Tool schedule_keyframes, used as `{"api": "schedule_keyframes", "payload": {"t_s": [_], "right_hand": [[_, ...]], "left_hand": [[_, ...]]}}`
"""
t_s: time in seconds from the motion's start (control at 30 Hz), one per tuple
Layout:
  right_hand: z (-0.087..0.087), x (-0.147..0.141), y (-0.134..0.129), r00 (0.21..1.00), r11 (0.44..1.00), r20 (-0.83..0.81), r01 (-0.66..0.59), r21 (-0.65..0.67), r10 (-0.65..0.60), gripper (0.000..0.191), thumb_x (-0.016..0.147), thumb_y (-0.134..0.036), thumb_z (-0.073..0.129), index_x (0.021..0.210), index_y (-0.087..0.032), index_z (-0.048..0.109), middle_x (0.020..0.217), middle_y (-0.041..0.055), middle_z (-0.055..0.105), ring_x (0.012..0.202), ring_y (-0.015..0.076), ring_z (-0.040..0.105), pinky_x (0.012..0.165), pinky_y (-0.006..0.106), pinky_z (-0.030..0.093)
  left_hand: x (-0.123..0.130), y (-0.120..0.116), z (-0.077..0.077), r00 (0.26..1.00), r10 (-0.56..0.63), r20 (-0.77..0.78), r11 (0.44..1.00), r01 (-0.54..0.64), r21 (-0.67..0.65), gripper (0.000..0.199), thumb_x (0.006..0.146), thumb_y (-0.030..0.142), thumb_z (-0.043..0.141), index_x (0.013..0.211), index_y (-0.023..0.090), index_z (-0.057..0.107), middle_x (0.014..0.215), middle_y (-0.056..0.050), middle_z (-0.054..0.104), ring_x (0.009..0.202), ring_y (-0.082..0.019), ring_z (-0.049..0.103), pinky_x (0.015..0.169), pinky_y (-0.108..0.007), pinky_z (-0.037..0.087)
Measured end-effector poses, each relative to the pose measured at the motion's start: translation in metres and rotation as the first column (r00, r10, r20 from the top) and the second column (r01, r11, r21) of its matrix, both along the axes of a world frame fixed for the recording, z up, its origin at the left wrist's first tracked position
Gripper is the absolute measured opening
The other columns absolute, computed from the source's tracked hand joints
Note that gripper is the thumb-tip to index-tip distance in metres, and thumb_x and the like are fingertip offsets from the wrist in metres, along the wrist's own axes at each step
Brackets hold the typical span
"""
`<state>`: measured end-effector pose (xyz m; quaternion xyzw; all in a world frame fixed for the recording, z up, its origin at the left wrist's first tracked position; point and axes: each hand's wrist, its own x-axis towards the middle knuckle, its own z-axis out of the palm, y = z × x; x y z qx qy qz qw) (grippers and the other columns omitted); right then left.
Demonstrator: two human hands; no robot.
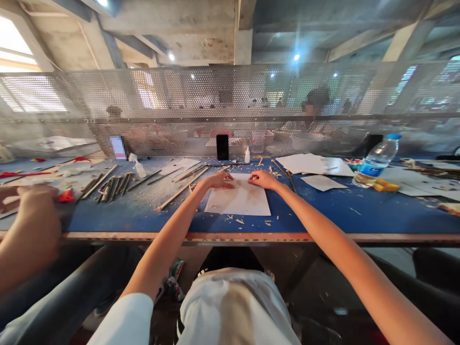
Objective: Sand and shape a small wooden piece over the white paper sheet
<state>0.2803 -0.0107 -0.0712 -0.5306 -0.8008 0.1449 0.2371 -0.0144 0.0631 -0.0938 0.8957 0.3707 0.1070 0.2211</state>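
Observation:
A white sheet of paper (pixel 237 201) lies flat on the blue table in front of me. My left hand (pixel 220 179) is over its back left corner, thumb and fingers curved toward the middle; whether it holds anything is too small to tell. On the back right corner is my right hand (pixel 263 179), its thumb and index finger pinched together; what is between them, if anything, cannot be made out. Small wood chips (pixel 240 221) lie along the front edge of the sheet.
Sticks (pixel 115 187) and a glue bottle (pixel 139 167) lie left. A black phone (pixel 222 147) and small bottle (pixel 247 155) stand behind. Papers (pixel 305 164), a water bottle (pixel 377 160) and a yellow object (pixel 385 185) are right. Another person's hand (pixel 30 199) is far left.

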Motion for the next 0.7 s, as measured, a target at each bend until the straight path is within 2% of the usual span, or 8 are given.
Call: {"api": "schedule_keyframes", "payload": {"t_s": [0.13,0.27,0.4,0.57,0.7], "right_hand": [[-0.0017,-0.002,-0.0013,1.0,0.999,-0.011,-0.028,-0.035,0.028,0.022,0.089,-0.039,0.079,0.09,-0.018,0.08,0.071,0.0003,0.069,0.065,0.0153,0.056,0.062,0.027,0.034],[-0.0034,-0.0045,-0.0016,0.997,0.997,-0.002,0.074,0.037,-0.074,0.019,0.089,-0.037,0.079,0.091,-0.019,0.079,0.07,0.0001,0.069,0.065,0.0156,0.056,0.062,0.027,0.034],[-0.003,-0.006,-0.0019,1.0,0.998,-0.017,-0.022,-0.057,0.021,0.022,0.089,-0.04,0.078,0.091,-0.018,0.08,0.07,0.0004,0.07,0.064,0.0156,0.056,0.062,0.028,0.036],[-0.003,-0.0074,-0.0024,0.999,0.998,-0.015,0.051,0.028,-0.05,0.019,0.089,-0.038,0.078,0.091,-0.019,0.077,0.07,0.0005,0.069,0.065,0.0157,0.057,0.062,0.027,0.035],[-0.0018,-0.0079,-0.0032,1.0,0.998,-0.025,-0.017,-0.058,0.015,0.021,0.087,-0.04,0.08,0.088,-0.018,0.078,0.072,0.001,0.071,0.064,0.0153,0.057,0.062,0.027,0.036]], "left_hand": [[-0.0003,-0.0018,0.001,1.0,0.008,-0.018,1.0,-0.008,0.02,0.062,0.091,0.055,0.084,0.14,0.019,0.072,0.145,-0.014,0.07,0.135,-0.035,0.064,0.107,-0.037,0.051],[-0.0008,-0.0028,0.0012,1.0,0.0,-0.01,1.0,0.001,0.028,0.06,0.092,0.057,0.082,0.138,0.02,0.072,0.146,-0.012,0.07,0.13,-0.032,0.067,0.103,-0.034,0.052],[-0.0002,-0.0031,0.0017,1.0,0.001,-0.009,1.0,-0.001,0.009,0.061,0.092,0.055,0.083,0.139,0.017,0.071,0.147,-0.014,0.068,0.132,-0.033,0.066,0.105,-0.035,0.052],[-0.0006,-0.0011,0.0002,1.0,0.015,-0.014,1.0,-0.014,0.014,0.061,0.091,0.056,0.083,0.14,0.023,0.071,0.145,-0.011,0.07,0.135,-0.033,0.064,0.107,-0.038,0.051],[-0.0018,0.0017,-0.0018,1.0,0.003,-0.014,1.0,-0.003,0.013,0.061,0.09,0.056,0.083,0.139,0.023,0.071,0.141,-0.011,0.072,0.134,-0.034,0.065,0.105,-0.038,0.052]]}}
